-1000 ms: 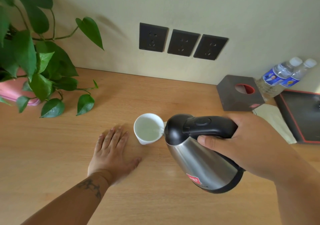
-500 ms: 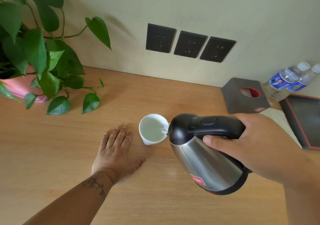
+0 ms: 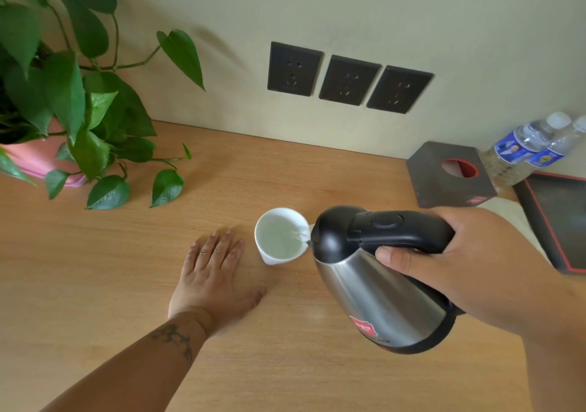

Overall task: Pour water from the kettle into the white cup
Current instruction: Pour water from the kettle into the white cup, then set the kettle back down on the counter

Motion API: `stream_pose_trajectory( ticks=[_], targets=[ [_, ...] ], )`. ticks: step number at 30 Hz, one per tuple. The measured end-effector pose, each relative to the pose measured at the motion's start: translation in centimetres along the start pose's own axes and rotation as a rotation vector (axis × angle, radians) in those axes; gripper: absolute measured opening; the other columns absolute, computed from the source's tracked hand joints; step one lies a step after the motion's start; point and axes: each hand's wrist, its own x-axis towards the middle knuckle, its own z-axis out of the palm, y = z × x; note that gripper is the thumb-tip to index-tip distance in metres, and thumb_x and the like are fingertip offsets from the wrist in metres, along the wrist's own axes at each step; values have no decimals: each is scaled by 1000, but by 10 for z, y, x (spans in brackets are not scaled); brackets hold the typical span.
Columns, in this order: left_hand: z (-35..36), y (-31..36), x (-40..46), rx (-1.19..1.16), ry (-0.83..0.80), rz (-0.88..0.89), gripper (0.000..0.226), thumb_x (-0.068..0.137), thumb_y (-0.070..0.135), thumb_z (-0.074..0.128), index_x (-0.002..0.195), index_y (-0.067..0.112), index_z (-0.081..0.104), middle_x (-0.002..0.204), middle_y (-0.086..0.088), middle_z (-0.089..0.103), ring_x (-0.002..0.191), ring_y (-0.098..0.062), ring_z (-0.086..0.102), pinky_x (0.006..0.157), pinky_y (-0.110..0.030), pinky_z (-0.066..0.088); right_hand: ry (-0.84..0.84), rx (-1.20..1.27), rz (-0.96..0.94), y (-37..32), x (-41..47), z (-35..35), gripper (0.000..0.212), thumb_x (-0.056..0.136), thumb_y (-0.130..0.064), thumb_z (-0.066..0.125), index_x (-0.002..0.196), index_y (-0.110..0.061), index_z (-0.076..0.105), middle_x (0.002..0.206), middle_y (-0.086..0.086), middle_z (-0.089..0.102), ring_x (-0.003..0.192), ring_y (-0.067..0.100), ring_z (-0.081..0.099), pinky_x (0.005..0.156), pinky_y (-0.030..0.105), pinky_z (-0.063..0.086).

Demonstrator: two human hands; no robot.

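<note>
A white cup stands on the wooden table near the middle, with water inside it. A steel kettle with a black lid and handle is tilted toward the cup, its spout over the cup's right rim, and a thin stream of water runs in. My right hand grips the kettle's black handle. My left hand lies flat on the table just left of the cup, fingers spread, not touching it.
A potted plant in a pink pot fills the far left. A dark tissue box, two water bottles and a black tray stand at the right. Three wall sockets sit on the wall behind.
The kettle stays tilted at the cup and water keeps running in. Both hands hold their places; only the view has shifted slightly.
</note>
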Motion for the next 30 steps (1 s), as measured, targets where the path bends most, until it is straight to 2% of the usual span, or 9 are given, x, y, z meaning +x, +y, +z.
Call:
stream_pose_trajectory(
  ticks=[3,7,10,14,17,20,25,28,30],
  targets=[
    [1,0,0,14,1,3,103,76,90,33,157,27,21,169,4,12,154,-15,-5,125,-47,-1,-26,56,19,5,-1,0,39,59,-59,79,86,-31,76,67,-2,72,56,16,67,55,45,61],
    [1,-1,0,15,2,3,103,77,90,34,157,27,20,169,4,11,154,-14,-6,125,-47,-1,-51,200,22,20,-4,-1,44,54,-63,84,92,-44,75,74,-4,78,65,16,75,63,51,64],
    [2,-1,0,18,5,-2,103,77,89,35,157,28,20,169,4,13,154,-14,-7,125,-47,-1,-46,314,16,30,-7,1,43,49,-60,80,90,-49,75,69,-6,77,59,15,75,53,39,65],
    [2,0,0,22,4,-5,102,77,90,34,157,28,20,169,5,12,154,-13,-8,125,-46,-2,-24,392,-7,41,-10,4,38,53,-52,80,90,-45,77,72,-1,78,61,18,75,50,27,61],
    [1,0,0,25,-3,-11,102,76,90,33,157,29,19,169,6,11,153,-11,-11,125,-45,-4,41,453,-28,51,-10,8,34,53,-50,79,87,-46,77,71,-5,78,59,12,73,48,14,54],
    [0,0,0,34,-1,-8,103,76,90,31,158,30,17,169,6,9,153,-11,-12,125,-44,-5,127,489,-55,61,-12,16,27,55,-49,77,82,-51,76,70,-11,77,59,5,71,48,9,50],
    [-2,1,-1,42,-9,-7,103,76,90,28,158,30,11,169,7,5,152,-10,-16,125,-44,-7,287,534,-33,83,-16,36,23,73,-26,81,81,-47,74,59,-18,71,51,-1,68,44,6,46],
    [-3,2,-1,40,-9,-8,103,76,90,29,158,31,11,169,7,4,152,-10,-18,125,-43,-9,391,601,19,95,-15,50,18,75,-28,83,88,-38,75,69,-13,75,59,12,75,50,13,55],
    [-3,2,-1,40,-10,-10,103,76,90,28,158,31,11,169,7,4,152,-10,-18,124,-42,-12,458,596,32,100,-11,58,16,80,-23,81,88,-36,74,69,-13,74,59,9,74,50,12,54]
  ],
)
